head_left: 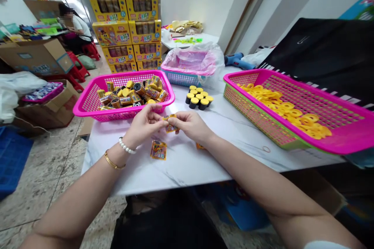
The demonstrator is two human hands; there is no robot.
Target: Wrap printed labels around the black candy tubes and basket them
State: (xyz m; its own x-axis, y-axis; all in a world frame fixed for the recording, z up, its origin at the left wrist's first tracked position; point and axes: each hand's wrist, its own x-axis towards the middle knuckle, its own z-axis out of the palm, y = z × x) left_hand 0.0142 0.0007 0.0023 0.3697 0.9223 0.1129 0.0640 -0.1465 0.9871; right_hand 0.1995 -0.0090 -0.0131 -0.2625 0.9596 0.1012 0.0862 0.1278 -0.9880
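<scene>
My left hand (147, 123) and my right hand (191, 125) meet over the white marbled table, both pinching a small orange printed label (172, 123) between thumbs and fingers. Just below, a printed orange label (158, 150) lies flat on the table. Part of another orange piece (200, 146) shows from under my right wrist. Beyond my left hand stands a pink basket (87, 106) full of small labelled cylinders (128, 95). Several black cylinders with yellow tops (200, 96) stand upright in a group past my right hand.
At right, a pink-and-green basket (257, 118) holds yellow rings (284, 111). A plastic-lined basket (181, 78) and a blue tool (239, 61) sit at the back. Stacked yellow boxes (115, 33) rise behind. A person (82, 27) sits at far left. A thin band (266, 149) lies on the table.
</scene>
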